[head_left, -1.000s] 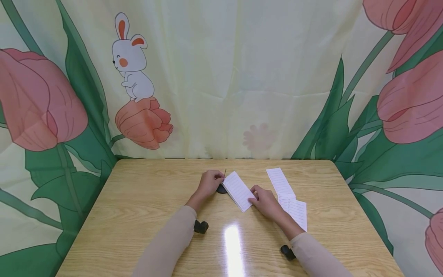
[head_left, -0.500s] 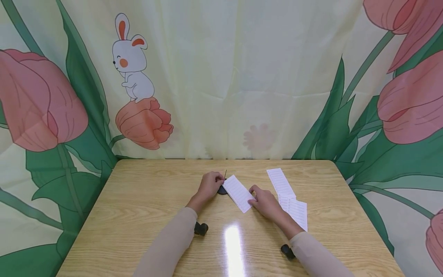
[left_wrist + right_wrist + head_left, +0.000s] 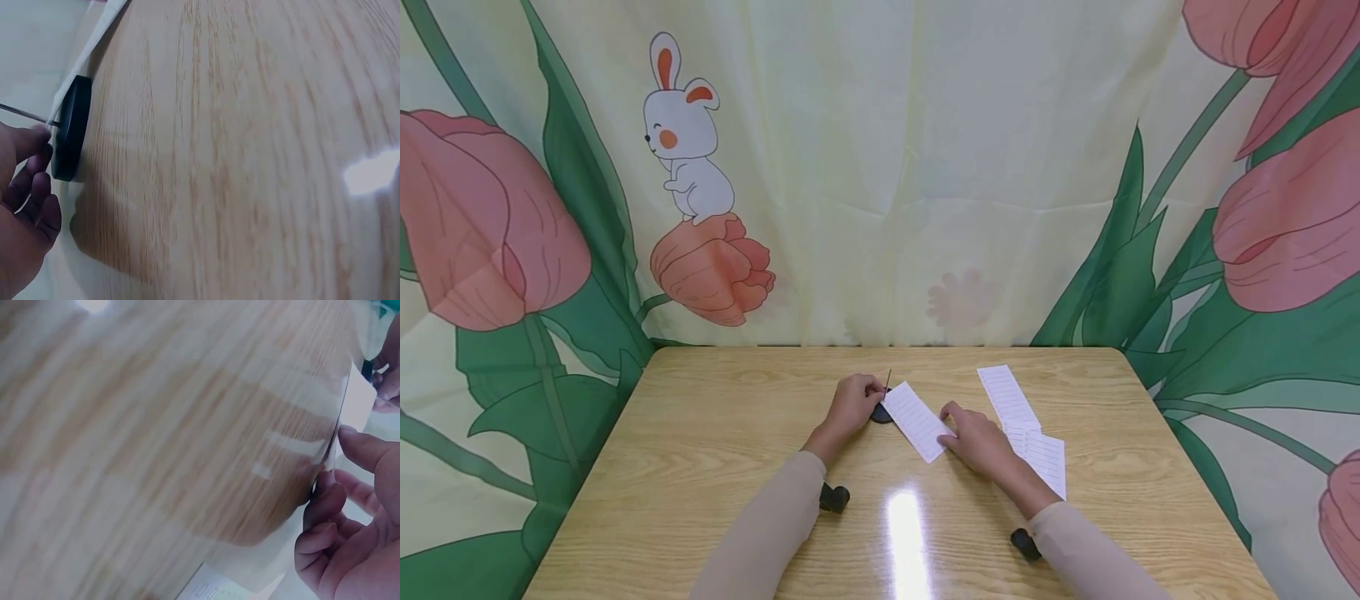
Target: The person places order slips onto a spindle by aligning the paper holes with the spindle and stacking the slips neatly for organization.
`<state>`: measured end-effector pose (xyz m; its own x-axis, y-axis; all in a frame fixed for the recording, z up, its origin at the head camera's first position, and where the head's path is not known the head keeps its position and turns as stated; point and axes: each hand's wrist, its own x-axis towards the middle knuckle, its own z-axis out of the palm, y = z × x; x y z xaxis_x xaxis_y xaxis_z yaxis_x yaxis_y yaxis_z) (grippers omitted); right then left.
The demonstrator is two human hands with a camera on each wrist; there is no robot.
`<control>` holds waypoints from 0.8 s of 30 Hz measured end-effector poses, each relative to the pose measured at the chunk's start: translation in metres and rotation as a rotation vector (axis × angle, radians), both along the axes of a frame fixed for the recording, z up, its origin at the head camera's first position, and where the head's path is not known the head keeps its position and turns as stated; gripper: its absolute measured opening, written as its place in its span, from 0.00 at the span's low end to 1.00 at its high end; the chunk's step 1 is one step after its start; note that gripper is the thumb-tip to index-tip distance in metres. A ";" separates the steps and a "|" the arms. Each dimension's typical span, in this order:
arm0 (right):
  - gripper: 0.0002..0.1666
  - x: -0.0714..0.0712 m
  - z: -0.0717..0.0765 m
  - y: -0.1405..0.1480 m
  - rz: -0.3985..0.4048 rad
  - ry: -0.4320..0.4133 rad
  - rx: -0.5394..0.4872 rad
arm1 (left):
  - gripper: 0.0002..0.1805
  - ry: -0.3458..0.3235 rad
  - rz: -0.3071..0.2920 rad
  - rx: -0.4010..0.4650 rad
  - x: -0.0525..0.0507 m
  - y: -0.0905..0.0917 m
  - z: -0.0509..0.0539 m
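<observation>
A white paper slip with printed lines (image 3: 917, 421) lies at a slant between my two hands in the head view. My left hand (image 3: 852, 402) pinches its left corner, beside the thin upright rod (image 3: 22, 112) of a paper spike with a round black base (image 3: 74, 128). In the left wrist view the slip's edge reaches the rod low down, close to the base. Whether the rod pierces the paper is hidden by the fingertips. My right hand (image 3: 977, 437) holds the slip's near right end between thumb and fingers, just above the table, as the right wrist view shows.
Several more printed slips (image 3: 1009, 396) lie overlapping on the wooden table (image 3: 700, 433), to the right of and partly behind my right forearm. A tulip-patterned curtain (image 3: 865, 167) hangs behind the table's far edge. Dark wrist cameras (image 3: 835, 498) stick out from both wrists.
The slip's far end has come down a little toward the spike's base and now lies flatter. My left hand has sunk slightly with it; my right hand has hardly moved.
</observation>
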<state>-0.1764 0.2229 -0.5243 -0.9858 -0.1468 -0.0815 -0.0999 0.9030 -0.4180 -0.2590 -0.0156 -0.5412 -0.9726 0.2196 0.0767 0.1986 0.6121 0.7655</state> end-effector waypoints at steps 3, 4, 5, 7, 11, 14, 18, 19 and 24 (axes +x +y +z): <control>0.23 0.001 0.002 0.005 -0.017 -0.005 0.004 | 0.03 -0.012 0.003 0.009 0.001 -0.002 0.002; 0.24 0.002 0.003 0.007 -0.025 -0.007 -0.003 | 0.04 -0.014 0.006 0.011 0.001 -0.002 0.002; 0.25 0.002 0.004 0.009 -0.031 -0.010 -0.018 | 0.04 -0.015 0.008 0.011 0.001 -0.003 0.002; 0.26 0.002 0.006 0.014 -0.039 -0.016 -0.055 | 0.04 -0.024 0.017 0.011 0.001 -0.004 0.003; 0.28 0.004 0.011 0.026 -0.053 -0.018 -0.114 | 0.06 -0.039 0.024 0.010 0.002 -0.006 0.003; 0.28 0.006 0.014 0.036 -0.070 0.001 -0.124 | 0.09 -0.045 0.019 0.009 0.002 -0.008 0.003; 0.26 0.011 0.018 0.050 -0.091 0.025 -0.126 | 0.15 -0.065 0.002 0.003 0.005 -0.012 0.005; 0.26 0.013 0.019 0.053 -0.099 0.028 -0.127 | 0.16 -0.071 -0.003 0.001 0.006 -0.012 0.005; 0.27 0.020 0.024 0.072 -0.135 0.006 -0.116 | 0.22 -0.072 -0.043 -0.017 0.008 -0.016 0.005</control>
